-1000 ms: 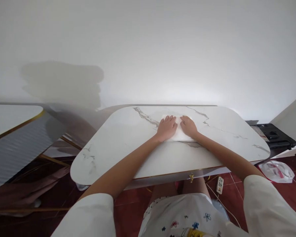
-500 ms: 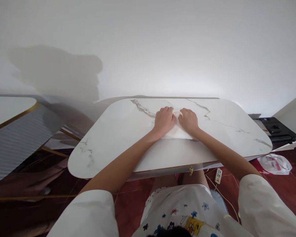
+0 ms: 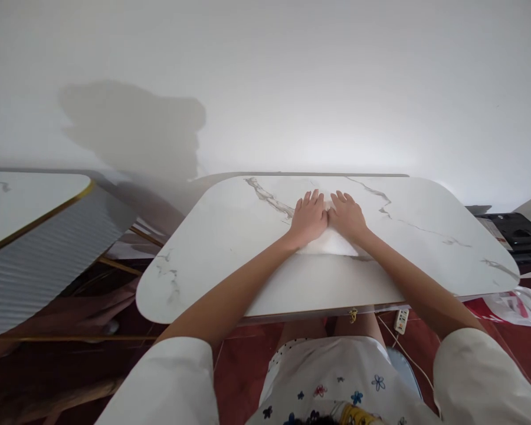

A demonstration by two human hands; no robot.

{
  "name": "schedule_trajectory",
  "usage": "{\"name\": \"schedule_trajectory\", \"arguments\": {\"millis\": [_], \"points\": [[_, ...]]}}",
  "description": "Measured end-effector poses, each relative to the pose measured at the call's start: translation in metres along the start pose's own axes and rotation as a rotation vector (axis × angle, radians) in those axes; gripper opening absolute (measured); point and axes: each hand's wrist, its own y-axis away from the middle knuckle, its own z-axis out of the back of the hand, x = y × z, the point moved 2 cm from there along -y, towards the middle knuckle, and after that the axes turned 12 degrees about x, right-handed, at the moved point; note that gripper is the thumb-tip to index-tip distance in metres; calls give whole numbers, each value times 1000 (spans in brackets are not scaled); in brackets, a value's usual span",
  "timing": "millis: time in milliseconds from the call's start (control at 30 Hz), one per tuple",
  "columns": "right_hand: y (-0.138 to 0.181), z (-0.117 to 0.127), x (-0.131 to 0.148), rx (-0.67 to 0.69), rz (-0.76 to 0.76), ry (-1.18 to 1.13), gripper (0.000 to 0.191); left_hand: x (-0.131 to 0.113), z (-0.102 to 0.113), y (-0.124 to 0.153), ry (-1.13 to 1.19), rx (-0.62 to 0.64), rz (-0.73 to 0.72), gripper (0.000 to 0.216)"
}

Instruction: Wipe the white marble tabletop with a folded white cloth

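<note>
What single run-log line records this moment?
left hand: flat on white folded paper | right hand: flat on it, beside left | support: marble-look table

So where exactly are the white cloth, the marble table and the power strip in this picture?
white cloth point(image 3: 331, 243), head view, on the bare near part below the hands.
marble table point(image 3: 230, 248), head view, on a bare stretch of its top.
power strip point(image 3: 400, 320), head view, on its white body on the floor.
</note>
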Motion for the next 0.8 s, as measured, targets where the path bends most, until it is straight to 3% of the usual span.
{"name": "schedule_trajectory", "arguments": {"millis": [167,467,800], "points": [[12,-10,0,121,19,-24,54,4,-7,10,21,97,29,54],[37,-14,10,98,-4,-4,54,-12,-12,39,22,76,-24,54],[33,-20,5,104,10,-10,54,-3,-11,35,55,89,-21,52]]}}
